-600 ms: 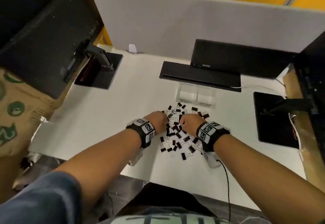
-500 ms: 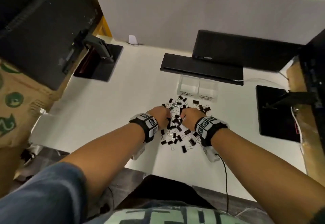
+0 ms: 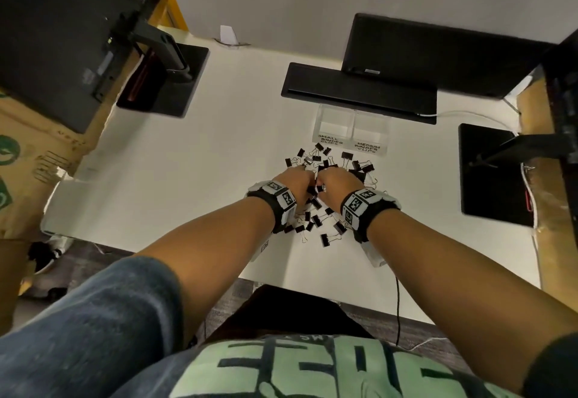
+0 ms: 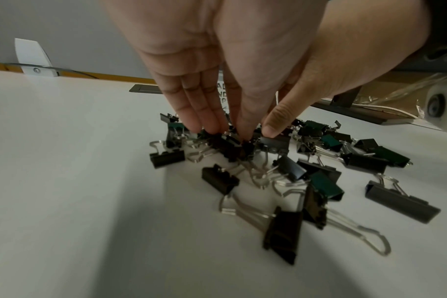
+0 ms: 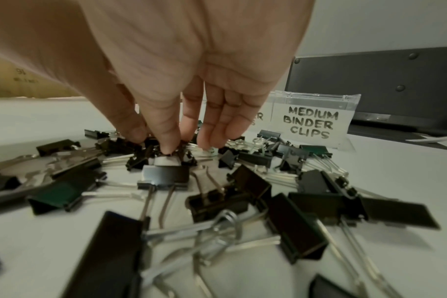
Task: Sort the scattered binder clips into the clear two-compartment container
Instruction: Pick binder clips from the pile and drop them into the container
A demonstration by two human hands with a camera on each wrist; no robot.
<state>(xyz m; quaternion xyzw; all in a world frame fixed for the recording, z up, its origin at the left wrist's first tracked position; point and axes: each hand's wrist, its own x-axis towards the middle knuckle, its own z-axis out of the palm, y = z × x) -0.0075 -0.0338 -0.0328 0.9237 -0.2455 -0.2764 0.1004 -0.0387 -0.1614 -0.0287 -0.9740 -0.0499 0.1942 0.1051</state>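
Note:
Several black binder clips of two sizes lie scattered on the white desk, seen close up as a heap of clips in the left wrist view and of clips in the right wrist view. Behind them stands the clear two-compartment container, labelled small on the left and medium on the right; both compartments look empty. My left hand reaches down into the pile, and its thumb and index finger pinch a small black clip. Beside it, my right hand pinches another clip with thumb and index finger.
A flat black device lies just behind the container. Black monitor bases stand at the left and right. A grey partition closes off the back. A cable hangs over the desk's front edge.
Both hands have moved forward and closer together over the middle of the pile, with their fingertips now down among the clips. The head view has tilted downward.

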